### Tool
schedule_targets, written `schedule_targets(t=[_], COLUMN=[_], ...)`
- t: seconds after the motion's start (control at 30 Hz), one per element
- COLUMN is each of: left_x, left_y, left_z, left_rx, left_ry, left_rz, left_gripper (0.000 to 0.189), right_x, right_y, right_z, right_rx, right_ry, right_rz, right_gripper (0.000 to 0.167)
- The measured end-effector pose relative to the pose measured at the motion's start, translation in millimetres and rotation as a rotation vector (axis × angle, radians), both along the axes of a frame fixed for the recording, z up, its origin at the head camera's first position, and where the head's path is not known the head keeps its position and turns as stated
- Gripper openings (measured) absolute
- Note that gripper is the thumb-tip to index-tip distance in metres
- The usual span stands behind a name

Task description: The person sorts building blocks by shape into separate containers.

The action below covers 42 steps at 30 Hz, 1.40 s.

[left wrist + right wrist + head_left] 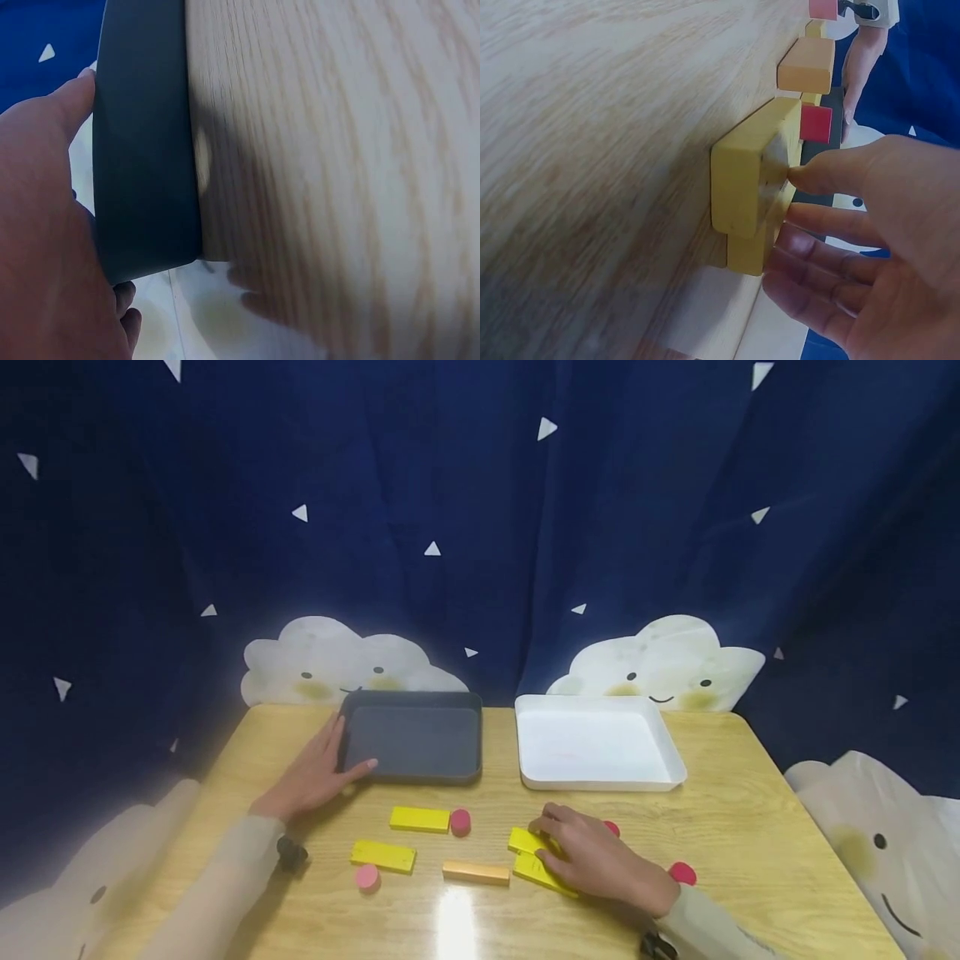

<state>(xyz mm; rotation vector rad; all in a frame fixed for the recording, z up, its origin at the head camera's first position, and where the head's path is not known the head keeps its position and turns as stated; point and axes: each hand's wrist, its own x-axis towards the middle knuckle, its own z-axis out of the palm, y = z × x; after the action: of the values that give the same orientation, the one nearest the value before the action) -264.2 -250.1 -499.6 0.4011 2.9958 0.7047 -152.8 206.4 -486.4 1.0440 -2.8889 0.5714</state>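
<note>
My left hand [311,777] lies at the left end of a dark grey tray [416,739]. Its fingers extend along the side and its thumb reaches over the near rim; the left wrist view shows the hand against the tray wall [146,142]. Over two yellow blocks my right hand [596,856] is lowered, fingers slightly bent. In the right wrist view the thumb touches the top of the nearer yellow block [754,172], and the fingertips are by the farther yellow block [746,253]. Both blocks lie on the table, partly covered by the hand.
A white tray [600,743] stands right of the grey one. On the wooden table [315,910] lie two more yellow blocks [420,819], an orange block [476,872], a red disc [460,822], a pink disc [367,878] and two red pieces [682,872] near the right hand.
</note>
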Motion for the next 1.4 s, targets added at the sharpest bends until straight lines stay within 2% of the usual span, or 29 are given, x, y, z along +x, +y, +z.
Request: schedule_targets(t=[0.27, 0.37, 0.5, 0.67, 0.87, 1.07, 1.4], left_x=[1.6, 0.4, -2.9, -7.0, -5.5, -5.3, -5.4], left_y=[-5.6, -3.7, -2.3, -3.4, -4.0, -1.9, -4.6], left_z=[-6.2, -2.9, -0.1, -2.5, -4.5, -1.0, -7.5], left_rx=[-0.009, 0.000, 0.000, -0.018, -0.032, -0.013, -0.019], left_ry=[0.009, 0.013, 0.027, 0.026, 0.011, 0.024, 0.029], left_rz=[-0.002, -0.007, -0.017, -0.015, -0.008, -0.007, -0.011], left_gripper=[0.115, 0.115, 0.114, 0.115, 0.115, 0.115, 0.116], right_x=[-0.9, -2.8, -6.3, -8.9, -9.0, -11.3, -10.4], right_y=[0, 0, 0, -1, -3, -4, -5], right_z=[1.2, 1.8, 1.3, 0.0, -2.1, -1.7, -3.2], right_rx=[0.056, 0.079, 0.084, 0.088, 0.092, 0.101, 0.093], right_ry=[-0.068, -0.080, -0.060, -0.029, 0.003, 0.040, 0.018], right_rz=[0.000, 0.001, 0.003, -0.001, 0.013, 0.006, -0.007], right_gripper=[0.036, 0.039, 0.038, 0.037, 0.035, 0.037, 0.038])
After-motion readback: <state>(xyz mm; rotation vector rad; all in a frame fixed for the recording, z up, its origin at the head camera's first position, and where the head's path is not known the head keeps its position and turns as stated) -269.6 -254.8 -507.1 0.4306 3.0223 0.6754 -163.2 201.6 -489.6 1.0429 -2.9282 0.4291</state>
